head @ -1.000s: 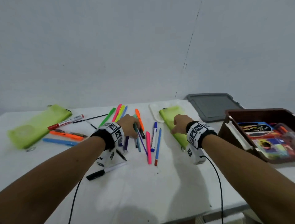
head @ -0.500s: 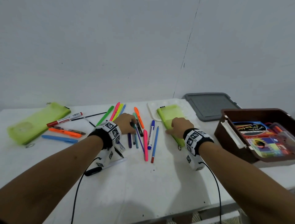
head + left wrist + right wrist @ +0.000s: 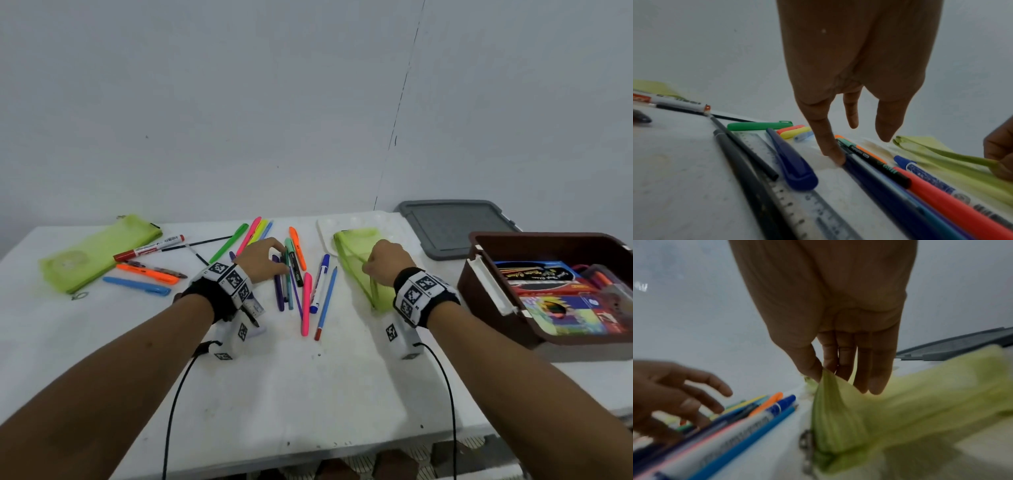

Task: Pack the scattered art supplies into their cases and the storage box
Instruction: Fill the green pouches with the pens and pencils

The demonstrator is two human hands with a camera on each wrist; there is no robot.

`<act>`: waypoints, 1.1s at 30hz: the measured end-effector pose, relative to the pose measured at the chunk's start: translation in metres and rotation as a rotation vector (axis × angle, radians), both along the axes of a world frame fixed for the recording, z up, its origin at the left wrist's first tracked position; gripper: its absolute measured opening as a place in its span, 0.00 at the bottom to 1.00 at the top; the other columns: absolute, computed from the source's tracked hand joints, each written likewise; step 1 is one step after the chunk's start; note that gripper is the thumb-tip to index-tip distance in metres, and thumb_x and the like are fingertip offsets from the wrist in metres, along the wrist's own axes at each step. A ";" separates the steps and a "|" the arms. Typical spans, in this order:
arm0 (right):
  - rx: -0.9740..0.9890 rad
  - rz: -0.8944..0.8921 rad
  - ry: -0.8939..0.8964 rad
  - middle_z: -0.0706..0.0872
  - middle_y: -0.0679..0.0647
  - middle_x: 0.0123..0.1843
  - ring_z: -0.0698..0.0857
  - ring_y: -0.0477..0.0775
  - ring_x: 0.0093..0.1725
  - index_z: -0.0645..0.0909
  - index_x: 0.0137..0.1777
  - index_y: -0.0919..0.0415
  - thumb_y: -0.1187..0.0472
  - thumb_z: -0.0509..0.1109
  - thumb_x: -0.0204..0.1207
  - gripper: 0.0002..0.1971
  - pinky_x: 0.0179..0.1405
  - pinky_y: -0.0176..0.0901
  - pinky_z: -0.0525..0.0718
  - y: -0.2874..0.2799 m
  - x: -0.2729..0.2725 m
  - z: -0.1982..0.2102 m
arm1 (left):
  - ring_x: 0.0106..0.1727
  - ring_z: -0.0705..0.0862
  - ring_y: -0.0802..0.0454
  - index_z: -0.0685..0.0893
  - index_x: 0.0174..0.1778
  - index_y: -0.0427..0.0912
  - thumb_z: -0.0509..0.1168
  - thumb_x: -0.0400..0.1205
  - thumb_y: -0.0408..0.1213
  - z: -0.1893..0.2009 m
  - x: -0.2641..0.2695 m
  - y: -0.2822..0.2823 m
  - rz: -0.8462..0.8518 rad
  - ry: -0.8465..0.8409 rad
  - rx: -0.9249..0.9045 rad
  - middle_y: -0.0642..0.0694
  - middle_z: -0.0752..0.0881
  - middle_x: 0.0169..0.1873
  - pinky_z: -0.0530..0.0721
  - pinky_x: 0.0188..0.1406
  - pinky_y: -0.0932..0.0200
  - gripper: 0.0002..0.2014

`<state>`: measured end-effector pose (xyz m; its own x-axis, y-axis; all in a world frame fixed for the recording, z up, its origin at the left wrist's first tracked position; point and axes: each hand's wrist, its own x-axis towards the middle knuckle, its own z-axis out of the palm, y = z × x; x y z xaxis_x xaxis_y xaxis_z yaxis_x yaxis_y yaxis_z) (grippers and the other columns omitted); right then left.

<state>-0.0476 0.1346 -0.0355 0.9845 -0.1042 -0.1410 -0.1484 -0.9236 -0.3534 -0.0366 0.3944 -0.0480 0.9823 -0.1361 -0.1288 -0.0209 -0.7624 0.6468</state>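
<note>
My right hand (image 3: 368,269) pinches the top edge of the near green mesh pencil case (image 3: 356,251) and lifts it, so its mouth gapes toward the pens; the right wrist view shows thumb and fingers on the fabric (image 3: 830,402). My left hand (image 3: 279,258) reaches into the loose pens, fingers extended. Its index fingertip (image 3: 835,158) touches a dark blue pen (image 3: 869,181) beside a black highlighter (image 3: 295,265), and nothing is gripped. A pink pen (image 3: 306,305), a blue-capped marker (image 3: 320,284) and a blue pencil (image 3: 327,305) lie between the hands.
A second green case (image 3: 96,250) lies at the far left beside a red marker (image 3: 147,248), an orange pen (image 3: 147,272) and a blue pen (image 3: 137,286). The brown storage box (image 3: 486,291), partly filled, stands at right with its grey lid (image 3: 455,226) behind. A clear ruler (image 3: 789,194) lies under my left wrist.
My right hand has pinched the case's edge and pulled it up, opening the mouth. My left hand stays over the pen cluster with its fingers spread further.
</note>
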 end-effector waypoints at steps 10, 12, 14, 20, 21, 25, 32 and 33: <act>0.595 -0.030 -0.197 0.85 0.65 0.41 0.89 0.64 0.39 0.79 0.40 0.68 0.69 0.70 0.74 0.04 0.35 0.54 0.92 0.026 -0.019 0.031 | 0.44 0.87 0.43 0.82 0.57 0.40 0.69 0.82 0.39 0.019 -0.034 0.004 0.118 0.057 -0.463 0.38 0.86 0.46 0.88 0.54 0.42 0.11; 0.634 0.024 -0.191 0.85 0.66 0.41 0.89 0.64 0.37 0.79 0.41 0.69 0.69 0.71 0.74 0.04 0.34 0.55 0.92 0.044 -0.022 0.035 | 0.43 0.87 0.44 0.78 0.61 0.43 0.68 0.82 0.48 0.030 -0.040 0.000 0.127 0.082 -0.617 0.37 0.85 0.48 0.89 0.51 0.41 0.16; 0.653 0.077 -0.167 0.84 0.64 0.38 0.88 0.61 0.34 0.80 0.41 0.69 0.69 0.72 0.74 0.04 0.32 0.52 0.91 0.063 -0.025 0.035 | 0.42 0.88 0.44 0.73 0.65 0.48 0.67 0.80 0.54 0.039 -0.041 0.000 0.134 0.073 -0.704 0.37 0.84 0.50 0.90 0.47 0.39 0.22; 0.850 0.119 -0.091 0.86 0.68 0.39 0.89 0.62 0.38 0.78 0.39 0.68 0.70 0.72 0.76 0.06 0.35 0.52 0.91 0.105 -0.029 0.031 | 0.34 0.87 0.39 0.60 0.72 0.61 0.66 0.78 0.27 0.049 -0.039 0.030 0.053 -0.148 -0.475 0.30 0.83 0.44 0.91 0.36 0.44 0.34; 0.894 0.094 -0.087 0.85 0.68 0.39 0.88 0.63 0.38 0.78 0.39 0.67 0.71 0.72 0.76 0.07 0.39 0.57 0.91 0.108 -0.029 0.031 | 0.33 0.86 0.37 0.61 0.71 0.63 0.62 0.77 0.24 0.050 -0.039 0.040 0.046 -0.183 -0.448 0.28 0.81 0.42 0.91 0.36 0.42 0.34; 1.043 -0.088 -0.068 0.85 0.67 0.37 0.88 0.63 0.35 0.77 0.38 0.68 0.73 0.70 0.77 0.08 0.43 0.60 0.92 0.110 -0.030 0.025 | 0.29 0.82 0.39 0.75 0.62 0.59 0.57 0.78 0.23 0.060 -0.042 0.082 0.011 -0.240 -0.452 0.35 0.76 0.38 0.90 0.31 0.44 0.25; 1.024 -0.067 0.025 0.86 0.70 0.38 0.88 0.64 0.35 0.78 0.46 0.67 0.72 0.71 0.78 0.04 0.39 0.52 0.91 0.117 -0.048 0.016 | 0.24 0.77 0.46 0.89 0.51 0.49 0.56 0.79 0.23 0.070 -0.036 0.105 -0.075 -0.237 -0.397 0.43 0.81 0.42 0.79 0.28 0.58 0.20; 1.003 -0.062 0.025 0.86 0.70 0.38 0.89 0.63 0.34 0.78 0.48 0.67 0.71 0.71 0.78 0.04 0.38 0.51 0.91 0.119 -0.050 0.015 | 0.24 0.75 0.47 0.88 0.53 0.48 0.54 0.78 0.21 0.071 -0.037 0.101 -0.132 -0.222 -0.386 0.45 0.80 0.42 0.78 0.28 0.57 0.22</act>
